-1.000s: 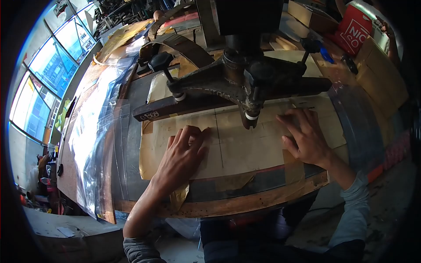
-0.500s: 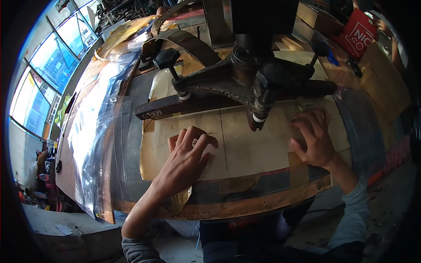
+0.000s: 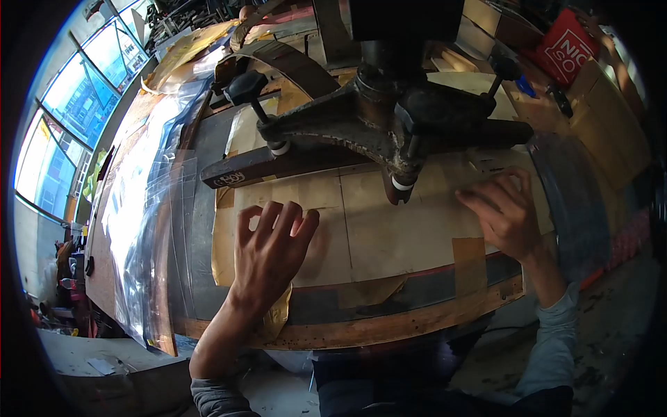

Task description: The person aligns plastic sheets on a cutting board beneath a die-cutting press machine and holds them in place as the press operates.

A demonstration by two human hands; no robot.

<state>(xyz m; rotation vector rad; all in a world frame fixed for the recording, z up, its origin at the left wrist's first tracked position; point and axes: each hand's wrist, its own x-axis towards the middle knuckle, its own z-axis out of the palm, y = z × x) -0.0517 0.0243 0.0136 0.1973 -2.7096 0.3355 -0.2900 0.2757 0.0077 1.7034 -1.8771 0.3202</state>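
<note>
Over the left part of a pale sheet is my left hand, its fingers apart and bent, with nothing visible in it. My right hand is over the sheet's right end, fingers curled but spread, also holding nothing that I can see. Between and beyond my hands stands a dark metal press head with a notched tip. Its dark bar lies across the sheet's far part. Brown tape runs over the sheet's near edge, close to my right hand.
Clear plastic sheets hang over the table's left side. A red bag, a brown paper piece and a cardboard box are at the back right. Part of another person's arm shows at the far right.
My left hand has turned more upright and shifted left, its fingers spreading. My right hand has moved slightly right and its fingers have changed their bend.
</note>
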